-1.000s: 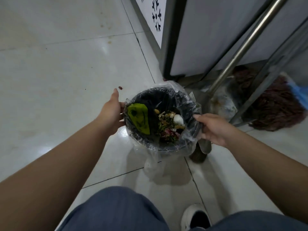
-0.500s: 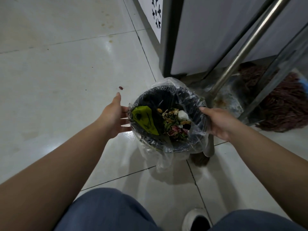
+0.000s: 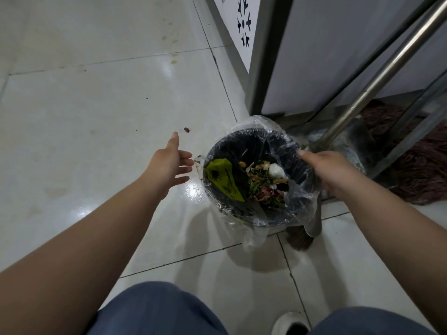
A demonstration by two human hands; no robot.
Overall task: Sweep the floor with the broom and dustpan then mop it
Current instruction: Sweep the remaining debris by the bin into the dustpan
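While steadying: right hand (image 3: 331, 172) grips bin (image 3: 256, 180) rim, apparently to place it.
Left hand (image 3: 167, 165): fingers spread, holding nothing.

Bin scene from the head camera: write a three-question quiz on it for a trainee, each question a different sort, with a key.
1. True or false: the left hand grips the bin's rim.
2. Which hand holds the bin? A) left B) right C) neither
3. Fill in: the bin is lined with a clear plastic ____.

Key
1. False. The left hand is open, fingers spread, just beside the bag at the bin's left side.
2. B. The right hand holds the rim on the right side.
3. Bag. It drapes over the rim, with a green scrap and food waste inside.
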